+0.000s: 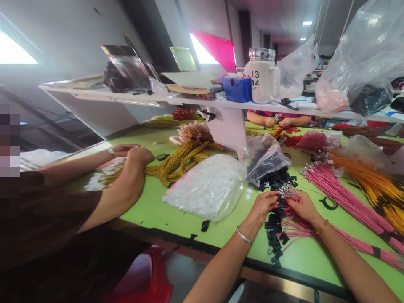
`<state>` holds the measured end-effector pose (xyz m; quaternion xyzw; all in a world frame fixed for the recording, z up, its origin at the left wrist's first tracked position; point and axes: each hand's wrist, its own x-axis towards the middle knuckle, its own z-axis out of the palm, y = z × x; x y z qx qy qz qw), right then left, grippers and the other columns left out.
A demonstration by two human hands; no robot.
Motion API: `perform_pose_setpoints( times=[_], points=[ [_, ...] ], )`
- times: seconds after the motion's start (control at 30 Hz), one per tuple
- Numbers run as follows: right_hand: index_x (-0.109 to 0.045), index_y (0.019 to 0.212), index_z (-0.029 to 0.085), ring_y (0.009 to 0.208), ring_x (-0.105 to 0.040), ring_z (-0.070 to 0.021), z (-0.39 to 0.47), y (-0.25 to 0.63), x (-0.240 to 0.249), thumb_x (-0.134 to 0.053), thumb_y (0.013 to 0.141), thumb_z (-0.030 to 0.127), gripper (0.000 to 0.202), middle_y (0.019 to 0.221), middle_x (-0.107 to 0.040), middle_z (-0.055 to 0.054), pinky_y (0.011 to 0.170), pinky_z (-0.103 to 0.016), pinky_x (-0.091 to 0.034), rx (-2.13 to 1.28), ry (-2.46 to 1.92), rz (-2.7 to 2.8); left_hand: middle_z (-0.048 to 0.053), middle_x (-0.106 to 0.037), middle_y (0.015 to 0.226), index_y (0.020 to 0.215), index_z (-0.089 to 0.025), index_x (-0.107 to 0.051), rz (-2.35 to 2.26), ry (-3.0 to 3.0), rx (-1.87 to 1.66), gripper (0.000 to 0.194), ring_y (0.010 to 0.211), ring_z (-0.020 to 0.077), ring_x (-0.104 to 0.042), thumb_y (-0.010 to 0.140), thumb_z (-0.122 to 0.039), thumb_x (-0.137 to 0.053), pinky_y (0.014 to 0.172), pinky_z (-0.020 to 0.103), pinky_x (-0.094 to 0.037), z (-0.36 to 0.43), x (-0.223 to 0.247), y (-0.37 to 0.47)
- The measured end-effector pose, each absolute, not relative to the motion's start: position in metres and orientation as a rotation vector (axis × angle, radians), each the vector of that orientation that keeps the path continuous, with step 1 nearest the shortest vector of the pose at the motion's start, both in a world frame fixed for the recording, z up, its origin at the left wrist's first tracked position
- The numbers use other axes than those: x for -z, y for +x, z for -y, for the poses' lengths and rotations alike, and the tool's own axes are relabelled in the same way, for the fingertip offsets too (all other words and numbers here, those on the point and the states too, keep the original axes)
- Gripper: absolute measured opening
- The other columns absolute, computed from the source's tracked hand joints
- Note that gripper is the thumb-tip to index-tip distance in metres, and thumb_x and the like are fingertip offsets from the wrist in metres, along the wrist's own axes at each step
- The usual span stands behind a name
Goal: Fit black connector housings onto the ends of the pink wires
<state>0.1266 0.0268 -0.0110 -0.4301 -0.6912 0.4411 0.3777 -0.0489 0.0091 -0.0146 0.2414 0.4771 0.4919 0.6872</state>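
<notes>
My right hand (304,207) is closed around a bundle of pink wires (296,221) near their silvery connector ends (288,190). Just left of those ends, my left hand (266,205) has its fingers pinched together; what they hold, if anything, is too small to make out. Small black pieces (275,227) lie in a long pile beneath and between my hands. Behind them rests an open plastic bag of black pieces (268,162). A larger pink wire bundle (347,195) lies to the right of my hands.
A clear bag of white pieces (206,185) lies left of my hands. A person's arms (126,185) reach over the table at left. Across the table are another person's hands (277,121). A shelf (189,100) holds a white mug (263,80) and blue box (236,89).
</notes>
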Motion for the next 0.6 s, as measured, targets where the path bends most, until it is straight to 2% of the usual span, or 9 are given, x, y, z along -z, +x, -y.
perform_pose_setpoints(
  times=[0.3,0.47,0.6],
  points=[
    [-0.065,0.075,0.017,0.062,-0.050,-0.0147,-0.028,0.127,0.012,-0.058,0.080,0.032,0.017,0.067,-0.061,0.001,0.061,-0.026,-0.042,-1.114,-1.098,1.797,0.002,-0.064,0.063,0.087,-0.009,-0.074,-1.082,0.621,-1.131,0.017,0.053,0.0077,-0.058,0.070,-0.005,-0.072,0.053,0.018,-0.046,-0.006,0.015,-0.041],
    [-0.067,0.082,0.016,0.069,-0.054,-0.0165,-0.031,0.130,0.017,-0.056,0.082,0.032,0.019,0.075,-0.065,-0.001,0.068,-0.028,-0.045,-1.125,-1.070,1.838,0.000,-0.063,0.058,0.086,-0.009,-0.072,-1.174,0.791,-1.177,0.017,0.050,0.0079,-0.055,0.071,-0.004,-0.067,0.050,0.018,-0.042,-0.005,0.018,-0.033],
    [-0.064,0.077,0.017,0.067,-0.052,-0.0164,-0.033,0.135,0.019,-0.055,0.081,0.031,0.018,0.072,-0.063,-0.001,0.068,-0.028,-0.045,-1.085,-1.094,1.882,0.001,-0.063,0.057,0.087,-0.008,-0.071,-1.183,0.700,-1.122,0.016,0.049,0.0078,-0.055,0.074,-0.005,-0.061,0.052,0.019,-0.043,-0.007,0.019,-0.038]
  ],
)
